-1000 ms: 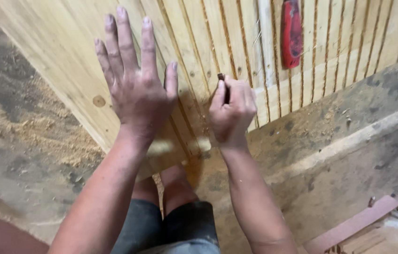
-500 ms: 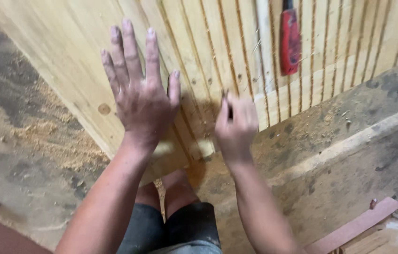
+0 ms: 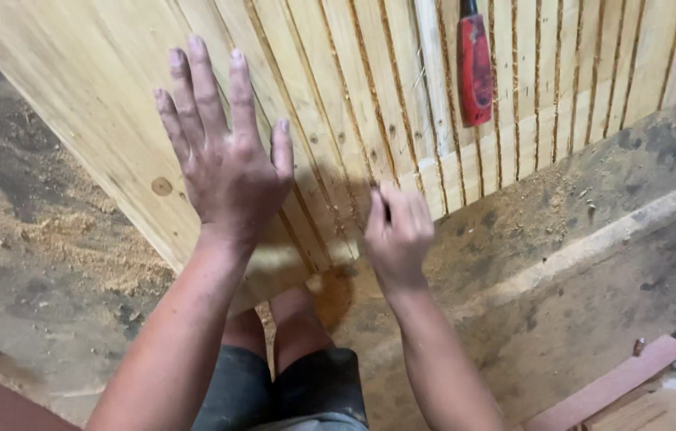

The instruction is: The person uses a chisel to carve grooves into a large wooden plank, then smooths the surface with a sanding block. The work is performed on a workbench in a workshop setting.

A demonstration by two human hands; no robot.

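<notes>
We see no containers. Our left hand (image 3: 226,164) lies open, fingers spread flat on the grooved wooden panel (image 3: 330,96). Our right hand (image 3: 398,231) is clenched around a small dark tool (image 3: 386,209) at the panel's near edge. A red-handled tool (image 3: 473,68) rests farther up the panel. Sawdust (image 3: 74,239) lies left of it.
</notes>
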